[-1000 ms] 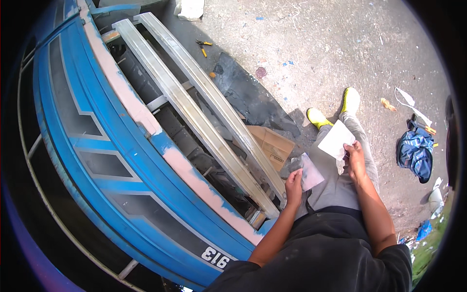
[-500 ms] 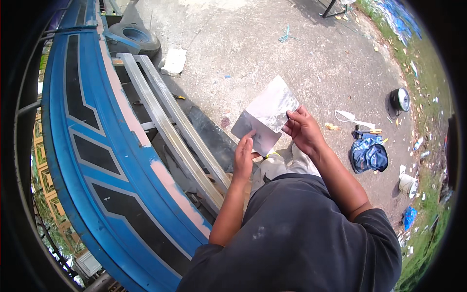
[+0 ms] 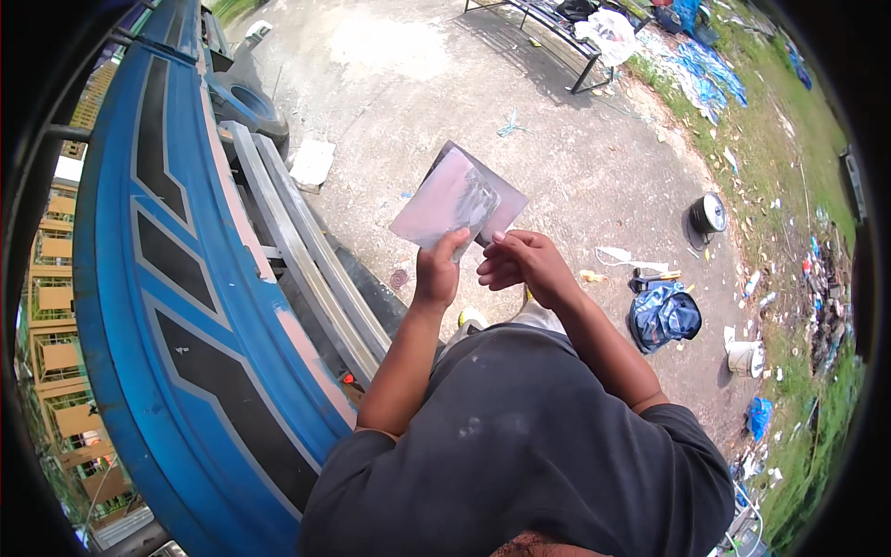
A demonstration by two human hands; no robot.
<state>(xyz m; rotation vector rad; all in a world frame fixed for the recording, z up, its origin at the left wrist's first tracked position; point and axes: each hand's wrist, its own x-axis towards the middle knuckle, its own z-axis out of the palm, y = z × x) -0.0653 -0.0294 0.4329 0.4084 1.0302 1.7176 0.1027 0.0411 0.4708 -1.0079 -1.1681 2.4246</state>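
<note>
In front of my body I hold a folded sheet of what looks like sandpaper (image 3: 445, 200), smeared pinkish and grey, with a darker layer showing behind its upper edge. My left hand (image 3: 439, 267) grips the lower left part, thumb on the face and fingers behind. At the lower right corner, the thumb and forefinger of my right hand (image 3: 527, 265) pinch the edge, its other fingers curled loosely below. To my left runs a long blue metal panel (image 3: 237, 325) with black, grey-edged stripes and a patchy pink strip (image 3: 311, 351) along its near edge.
Silver metal beams (image 3: 311, 232) lie beside the panel, with a tyre (image 3: 249, 100) beyond. On the concrete at right are a blue bag (image 3: 665, 320), a black round container (image 3: 708, 213) and a white bucket (image 3: 744, 358). A black metal frame (image 3: 548, 37) stands far off.
The sheet has been turned and folded over, and now sits further left. My left hand has shifted to its lower edge; my right hand has moved left and down to the corner.
</note>
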